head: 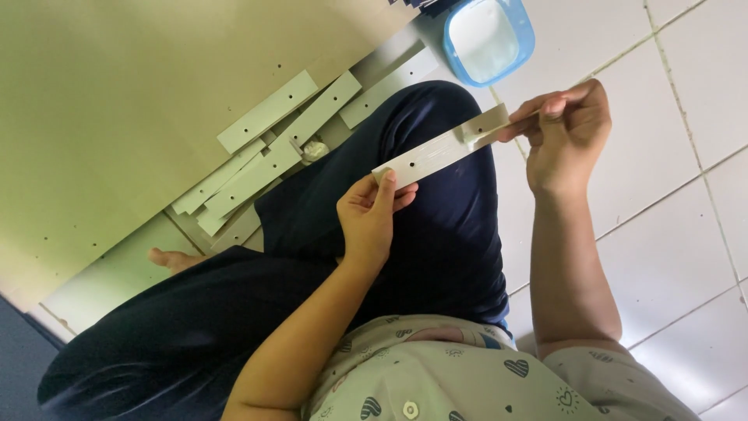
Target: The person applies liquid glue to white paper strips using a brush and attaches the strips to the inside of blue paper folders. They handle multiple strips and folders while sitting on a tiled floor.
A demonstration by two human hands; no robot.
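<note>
I sit on a tiled floor with a long flat pale metal strip [436,152] with small holes held across my lap. My left hand [372,214] pinches the strip's near end between thumb and fingers. My right hand [565,132] grips the far end, its fingertips on a small square piece lying on the strip. My legs in dark blue trousers are under the strip.
A heap of several similar pale strips [257,156] lies on the floor to the left, beside a large beige board [117,101]. A blue-rimmed plastic container [489,37] stands on the white tiles at the top. My bare foot [175,259] shows near the board.
</note>
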